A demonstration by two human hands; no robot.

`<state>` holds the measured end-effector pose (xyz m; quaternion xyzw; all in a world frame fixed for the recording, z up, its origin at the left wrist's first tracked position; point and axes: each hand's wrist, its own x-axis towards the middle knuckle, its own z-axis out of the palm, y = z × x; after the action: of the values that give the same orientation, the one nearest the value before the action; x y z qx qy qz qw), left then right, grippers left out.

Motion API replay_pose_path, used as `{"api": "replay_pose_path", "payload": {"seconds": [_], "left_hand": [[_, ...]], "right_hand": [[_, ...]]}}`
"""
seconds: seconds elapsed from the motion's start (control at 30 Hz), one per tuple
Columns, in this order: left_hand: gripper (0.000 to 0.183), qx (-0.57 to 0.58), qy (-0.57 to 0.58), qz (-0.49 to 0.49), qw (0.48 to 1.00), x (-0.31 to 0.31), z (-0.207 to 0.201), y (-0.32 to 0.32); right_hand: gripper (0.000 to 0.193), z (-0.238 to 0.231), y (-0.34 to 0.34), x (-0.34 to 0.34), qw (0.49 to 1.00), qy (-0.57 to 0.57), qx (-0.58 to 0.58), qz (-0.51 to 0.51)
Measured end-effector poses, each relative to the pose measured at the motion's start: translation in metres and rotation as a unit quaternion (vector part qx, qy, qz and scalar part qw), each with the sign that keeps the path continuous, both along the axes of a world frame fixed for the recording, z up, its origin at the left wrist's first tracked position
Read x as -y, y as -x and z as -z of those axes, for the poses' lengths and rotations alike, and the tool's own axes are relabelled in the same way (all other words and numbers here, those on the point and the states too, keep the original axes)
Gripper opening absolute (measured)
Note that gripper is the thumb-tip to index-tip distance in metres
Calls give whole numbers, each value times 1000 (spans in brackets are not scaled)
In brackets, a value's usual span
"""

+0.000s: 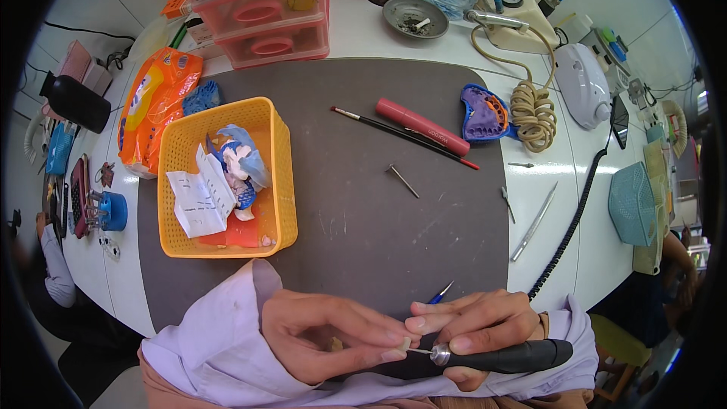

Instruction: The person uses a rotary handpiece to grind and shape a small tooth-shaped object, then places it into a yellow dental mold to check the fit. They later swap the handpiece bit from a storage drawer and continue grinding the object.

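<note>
My right hand is closed around a black rotary handpiece with a silver nose. A thin metal bur sticks out of it toward the left. My left hand pinches a small cream-coloured, tooth-like piece between thumb and fingers. The bur's tip meets or nearly meets this piece; whether they touch I cannot tell. The fingertips of both hands lie close together at the near edge of the grey mat. Just beyond them lies a blue pointed tool, partly hidden by my right hand.
A yellow basket with paper and impression scraps stands left. On the mat lie a loose bur, a brush, a pink marker and a blue impression tray. A coiled black cord runs along the right. Pink drawers stand behind.
</note>
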<state>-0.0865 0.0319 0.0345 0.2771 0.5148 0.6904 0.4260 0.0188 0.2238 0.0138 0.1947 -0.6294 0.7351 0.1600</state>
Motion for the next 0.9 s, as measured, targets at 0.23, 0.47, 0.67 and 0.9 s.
{"api": "replay_pose_path", "payload": {"seconds": [0.23, 0.47, 0.67, 0.9], "left_hand": [[19, 1, -5, -1, 1000, 0, 1, -1], [13, 25, -1, -17, 1000, -1, 1, -3], [21, -3, 0, 0, 1000, -1, -1, -1], [21, -23, -2, 13, 1000, 0, 0, 1]], "right_hand": [[31, 0, -7, 1, 999, -26, 15, 13], [31, 2, -7, 2, 999, -26, 22, 30], [29, -2, -3, 3, 1000, -13, 9, 24], [31, -3, -1, 2, 1000, 16, 1, 2]]}}
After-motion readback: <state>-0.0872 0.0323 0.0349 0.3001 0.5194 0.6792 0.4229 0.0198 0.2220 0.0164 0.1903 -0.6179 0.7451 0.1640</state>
